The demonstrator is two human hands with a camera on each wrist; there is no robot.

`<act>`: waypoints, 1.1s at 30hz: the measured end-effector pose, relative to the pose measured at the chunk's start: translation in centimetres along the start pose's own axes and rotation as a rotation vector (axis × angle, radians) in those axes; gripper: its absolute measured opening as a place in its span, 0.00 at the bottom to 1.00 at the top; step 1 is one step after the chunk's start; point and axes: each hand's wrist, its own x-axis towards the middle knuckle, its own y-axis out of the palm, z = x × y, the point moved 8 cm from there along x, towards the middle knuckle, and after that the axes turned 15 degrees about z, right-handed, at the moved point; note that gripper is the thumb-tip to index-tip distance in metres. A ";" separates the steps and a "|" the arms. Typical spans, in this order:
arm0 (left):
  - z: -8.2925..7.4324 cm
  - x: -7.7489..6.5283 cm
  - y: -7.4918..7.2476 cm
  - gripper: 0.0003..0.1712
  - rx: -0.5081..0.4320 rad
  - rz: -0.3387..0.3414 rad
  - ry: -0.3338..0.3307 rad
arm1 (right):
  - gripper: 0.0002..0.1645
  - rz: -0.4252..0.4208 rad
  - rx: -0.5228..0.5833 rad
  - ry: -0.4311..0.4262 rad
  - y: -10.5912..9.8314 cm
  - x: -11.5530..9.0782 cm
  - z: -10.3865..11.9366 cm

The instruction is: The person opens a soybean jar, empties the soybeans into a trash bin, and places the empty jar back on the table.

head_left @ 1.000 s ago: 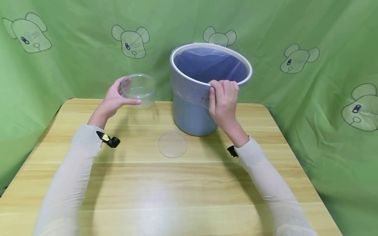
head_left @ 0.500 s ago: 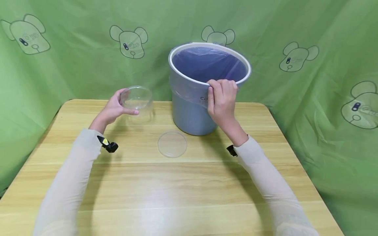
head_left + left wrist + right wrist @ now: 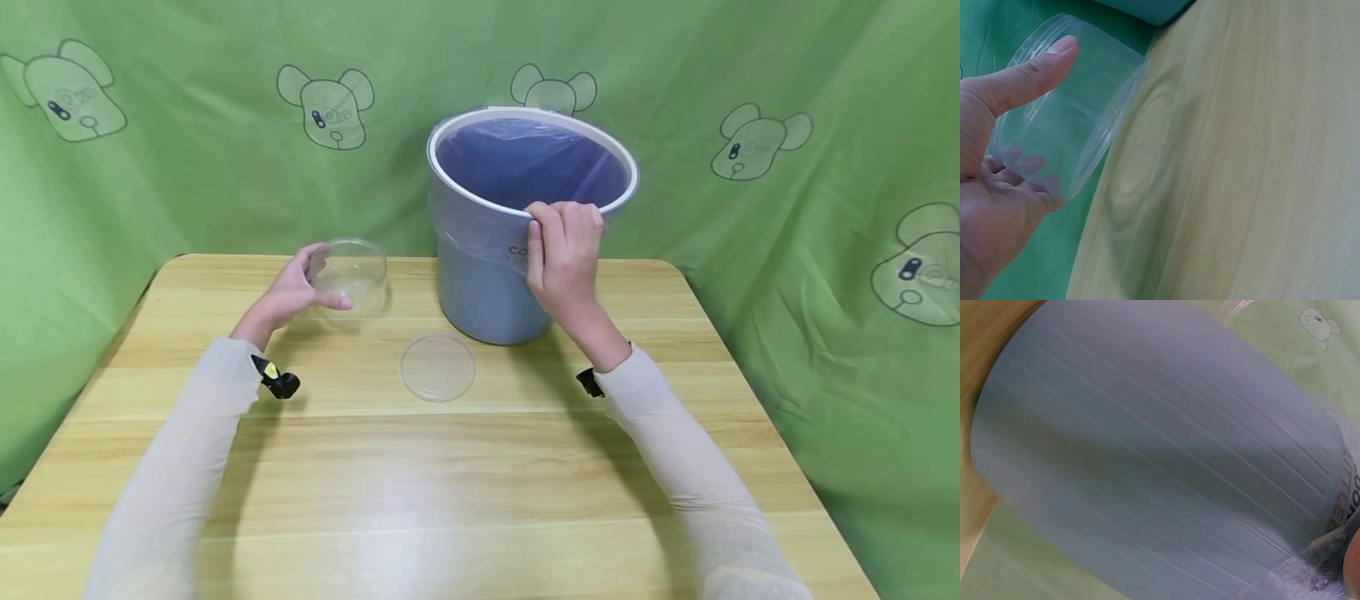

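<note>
My left hand [image 3: 291, 290] grips a clear round plastic container [image 3: 360, 279] by its side, thumb across the front and fingers behind. In the left wrist view the container [image 3: 1085, 106] is low over the table, its shadow beside its base, and nothing shows inside it. My right hand [image 3: 567, 258] holds the near rim of a grey trash bin [image 3: 487, 292], fingers hooked over the edge. A thin clear bag lines the bin and folds down outside its white rim. Ribbed bin wall [image 3: 1147, 437] fills the right wrist view.
A clear round lid [image 3: 438, 368] lies flat on the wooden table [image 3: 420, 475], in front of the bin and right of the container. Green curtains [image 3: 420, 50] with mouse-head drawings hang behind and at both sides, close behind the bin.
My left hand has lowered the container from beside the bin's upper half to just over the table. My right hand, the bin and the lid have stayed in place.
</note>
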 end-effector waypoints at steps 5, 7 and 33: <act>0.5 0.0 0.1 0.68 0.012 0.004 0.000 | 0.11 0.002 -0.001 -0.007 0.0 0.1 0.1; 0.6 -0.1 0.2 0.68 0.018 0.004 -0.001 | 0.11 0.003 0.001 -0.007 0.0 0.2 0.1; 1.3 -0.4 0.7 0.68 0.022 0.068 -0.050 | 0.12 -0.001 -0.001 0.011 -0.2 0.1 0.2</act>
